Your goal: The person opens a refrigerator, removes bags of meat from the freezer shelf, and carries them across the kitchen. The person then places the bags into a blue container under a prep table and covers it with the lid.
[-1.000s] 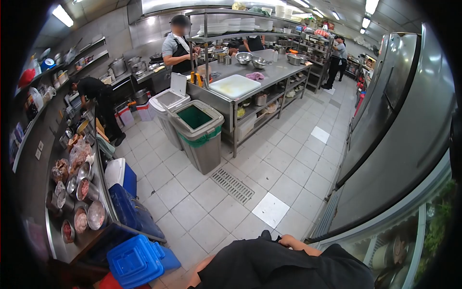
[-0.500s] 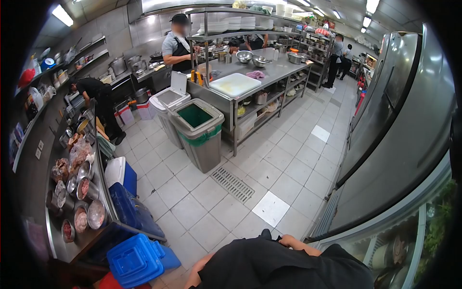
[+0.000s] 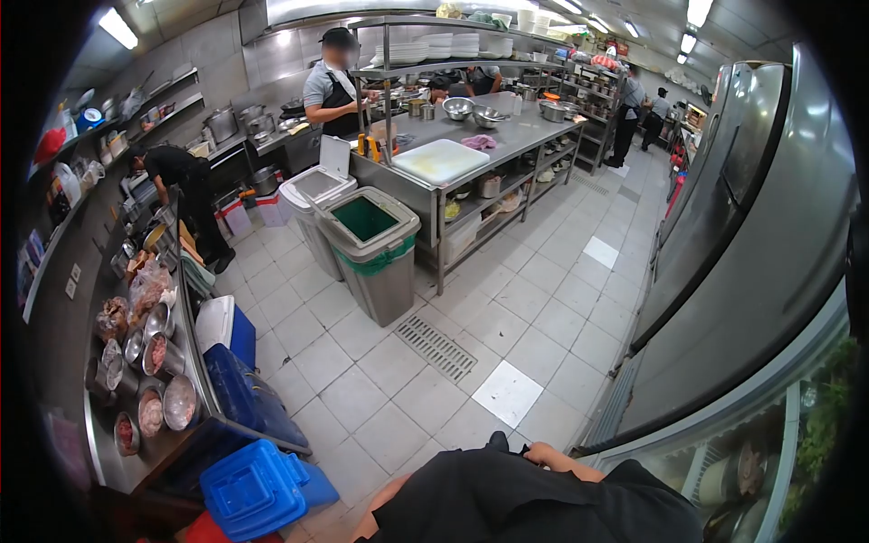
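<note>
My right hand (image 3: 540, 455) is in front of my dark clothing (image 3: 507, 498), at the bottom of the view. Its fingers are curled in around a small dark edge that I cannot make out. Of my left arm only a stretch of forearm (image 3: 385, 500) shows beside my body; the hand itself is hidden. Nearest on the left is a blue lidded bin (image 3: 253, 489). To the right of my right hand stands a glass-fronted fridge (image 3: 724, 466) with food inside.
Grey bins (image 3: 380, 281) stand by a steel table (image 3: 529, 127) bearing a white cutting board (image 3: 441, 161). At left, a counter (image 3: 204, 380) holds metal bowls of meat (image 3: 181, 403). Steel fridges (image 3: 724, 244) line the right. A floor drain (image 3: 436, 347) lies ahead. Several co-workers (image 3: 337, 95) are about.
A co-worker far back on the right has shifted and stands more upright. The person behind the steel table has moved slightly. My right hand stays in nearly the same place.
</note>
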Motion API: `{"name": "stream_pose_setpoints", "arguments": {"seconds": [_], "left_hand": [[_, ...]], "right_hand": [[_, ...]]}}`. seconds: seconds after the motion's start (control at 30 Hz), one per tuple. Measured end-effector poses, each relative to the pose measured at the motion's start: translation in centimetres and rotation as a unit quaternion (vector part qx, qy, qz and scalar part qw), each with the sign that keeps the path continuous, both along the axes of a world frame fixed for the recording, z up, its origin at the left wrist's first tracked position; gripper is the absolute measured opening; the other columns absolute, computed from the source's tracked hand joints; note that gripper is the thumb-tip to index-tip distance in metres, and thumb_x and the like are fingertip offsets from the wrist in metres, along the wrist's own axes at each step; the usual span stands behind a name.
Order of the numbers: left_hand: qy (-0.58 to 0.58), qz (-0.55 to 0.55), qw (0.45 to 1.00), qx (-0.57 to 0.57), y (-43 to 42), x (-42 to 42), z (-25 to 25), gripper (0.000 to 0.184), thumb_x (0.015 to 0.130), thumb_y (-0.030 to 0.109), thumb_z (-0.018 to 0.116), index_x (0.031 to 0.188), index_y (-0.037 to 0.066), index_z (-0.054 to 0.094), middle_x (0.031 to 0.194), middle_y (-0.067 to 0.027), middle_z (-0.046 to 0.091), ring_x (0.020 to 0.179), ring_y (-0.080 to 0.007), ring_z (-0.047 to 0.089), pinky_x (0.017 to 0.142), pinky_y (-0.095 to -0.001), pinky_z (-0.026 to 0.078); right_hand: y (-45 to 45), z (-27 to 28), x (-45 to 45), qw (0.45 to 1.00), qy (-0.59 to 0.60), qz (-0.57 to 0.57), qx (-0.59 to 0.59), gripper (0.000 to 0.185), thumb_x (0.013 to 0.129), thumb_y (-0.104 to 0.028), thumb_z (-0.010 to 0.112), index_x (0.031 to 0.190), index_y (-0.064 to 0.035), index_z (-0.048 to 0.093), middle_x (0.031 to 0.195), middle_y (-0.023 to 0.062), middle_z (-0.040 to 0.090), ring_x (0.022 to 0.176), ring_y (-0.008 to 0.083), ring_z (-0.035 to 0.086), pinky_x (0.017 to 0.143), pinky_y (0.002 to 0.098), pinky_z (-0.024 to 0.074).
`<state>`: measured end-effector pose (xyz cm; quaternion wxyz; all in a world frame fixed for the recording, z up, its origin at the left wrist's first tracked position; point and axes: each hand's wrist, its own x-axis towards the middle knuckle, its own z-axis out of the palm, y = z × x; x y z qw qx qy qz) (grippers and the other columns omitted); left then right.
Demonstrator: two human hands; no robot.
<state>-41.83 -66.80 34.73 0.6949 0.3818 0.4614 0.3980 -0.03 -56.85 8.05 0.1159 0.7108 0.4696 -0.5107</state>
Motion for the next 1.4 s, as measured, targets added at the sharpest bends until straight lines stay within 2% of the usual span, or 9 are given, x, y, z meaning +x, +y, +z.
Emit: {"name": "stream_pose_setpoints", "arguments": {"seconds": [0.4,0.77,0.93,1.0,1.1,1.17,1.3,1.37,1.4], "left_hand": [[-0.012,-0.011,1.000,-0.005,0.8,-0.5,1.0,0.037,0.088,0.013,0.051,0.120,-0.005,0.053,0.123,-0.0116,0.054,0.113,-0.0168,0.050,0.097,-0.0277,0.036],[-0.107,-0.113,0.980,-0.125,2.2,-3.8,-11.5,0.042,0.085,0.015,0.055,0.123,-0.003,0.050,0.123,-0.0090,0.054,0.112,-0.0145,0.049,0.096,-0.0266,0.036],[-0.111,-0.151,0.975,-0.118,2.1,-4.7,-17.2,0.045,0.084,0.017,0.057,0.124,-0.002,0.049,0.123,-0.0078,0.054,0.112,-0.0135,0.048,0.095,-0.0261,0.037],[-0.092,-0.155,0.979,-0.093,1.8,-4.6,-19.3,0.046,0.083,0.018,0.058,0.123,-0.002,0.050,0.121,-0.0073,0.055,0.110,-0.0133,0.049,0.093,-0.0253,0.038],[-0.104,-0.133,0.972,-0.164,1.7,-4.6,-23.8,0.040,0.083,0.018,0.056,0.118,-0.003,0.054,0.115,-0.0055,0.059,0.102,-0.0121,0.053,0.087,-0.0253,0.042],[0.147,-0.219,0.958,-0.111,2.2,-5.3,-29.4,0.032,0.085,0.020,0.053,0.108,-0.002,0.060,0.101,-0.0067,0.064,0.091,-0.0121,0.058,0.077,-0.0272,0.046],[0.264,-0.143,0.950,-0.090,0.7,-6.2,-32.9,0.027,0.084,0.022,0.053,0.099,0.002,0.064,0.092,-0.0119,0.066,0.084,-0.0197,0.061,0.073,-0.0328,0.047],[0.330,-0.167,0.903,0.219,0.3,-7.3,-34.8,0.026,0.080,0.026,0.055,0.096,0.007,0.065,0.090,-0.0158,0.065,0.085,-0.0294,0.062,0.073,-0.0368,0.048],[0.331,-0.168,0.903,0.219,0.2,-7.7,-34.8,0.026,0.080,0.026,0.055,0.096,0.007,0.065,0.090,-0.0158,0.065,0.085,-0.0294,0.062,0.073,-0.0368,0.048]], "right_hand": [[0.5,0.2,0.2,1.000,0.003,0.002,-0.003,0.040,0.077,-0.026,0.060,0.104,0.0033,0.061,0.091,0.0180,0.065,0.073,0.0305,0.066,0.058,0.0396,0.0565],[0.7,0.7,-0.6,1.000,-0.009,0.010,0.000,0.037,0.078,-0.026,0.060,0.100,0.0025,0.063,0.089,0.0168,0.065,0.070,0.0291,0.066,0.056,0.0385,0.0560],[0.8,0.8,-0.6,1.000,-0.005,0.024,0.003,0.037,0.075,-0.027,0.060,0.099,0.0023,0.063,0.088,0.0168,0.065,0.065,0.0290,0.066,0.056,0.0377,0.0559],[0.8,0.6,-0.4,1.000,0.000,0.017,0.003,0.037,0.075,-0.027,0.060,0.098,0.0025,0.063,0.087,0.0168,0.065,0.065,0.0289,0.066,0.056,0.0376,0.0559],[0.8,0.6,0.0,1.000,-0.002,0.017,0.003,0.038,0.074,-0.027,0.061,0.098,0.0028,0.063,0.086,0.0169,0.065,0.065,0.0289,0.066,0.056,0.0377,0.0560],[0.9,0.8,0.1,1.000,-0.009,0.023,0.004,0.038,0.073,-0.027,0.061,0.098,0.0028,0.063,0.086,0.0169,0.065,0.064,0.0291,0.066,0.056,0.0380,0.0560],[0.8,0.0,0.7,1.000,-0.008,0.014,-0.005,0.039,0.074,-0.025,0.062,0.100,0.0030,0.063,0.087,0.0174,0.065,0.067,0.0297,0.066,0.056,0.0391,0.0560],[0.7,-0.3,0.7,1.000,-0.001,0.006,-0.005,0.039,0.074,-0.025,0.062,0.101,0.0031,0.062,0.087,0.0176,0.065,0.068,0.0299,0.066,0.056,0.0392,0.0561],[0.7,-0.4,0.7,1.000,0.003,-0.003,-0.004,0.039,0.074,-0.024,0.061,0.102,0.0033,0.062,0.088,0.0176,0.065,0.069,0.0299,0.066,0.057,0.0389,0.0562]]}}
